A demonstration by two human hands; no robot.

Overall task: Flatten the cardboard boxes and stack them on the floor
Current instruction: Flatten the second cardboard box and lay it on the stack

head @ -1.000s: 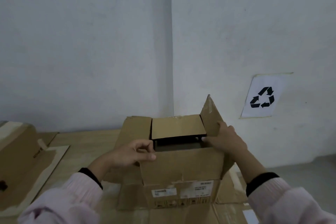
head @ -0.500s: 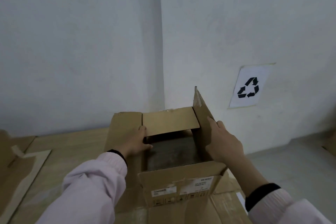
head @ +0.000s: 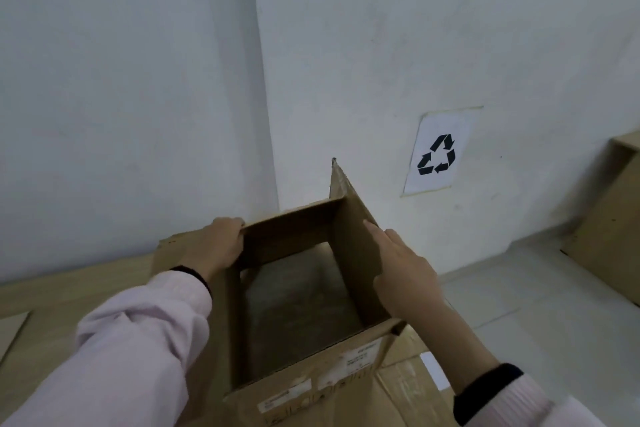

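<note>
A brown cardboard box (head: 311, 381) stands open in front of me, with white labels on its near side. I look straight down into it and see the grey floor through the inside. My left hand (head: 216, 243) grips the far left corner of the box's top edge, fingers curled over it. My right hand (head: 403, 274) lies flat, fingers together, against the outside of the right wall. The right flap (head: 341, 184) sticks up behind that hand.
Flat cardboard sheets (head: 412, 388) lie on the floor under and around the box. Another cardboard box (head: 609, 218) leans at the far right. A paper sign with a recycling symbol (head: 438, 152) hangs on the white wall behind. The wall corner is directly beyond the box.
The far flap has been pushed back, so the box stands fully open. My left hand moved up to the far left corner. My right hand slid along the right wall.
</note>
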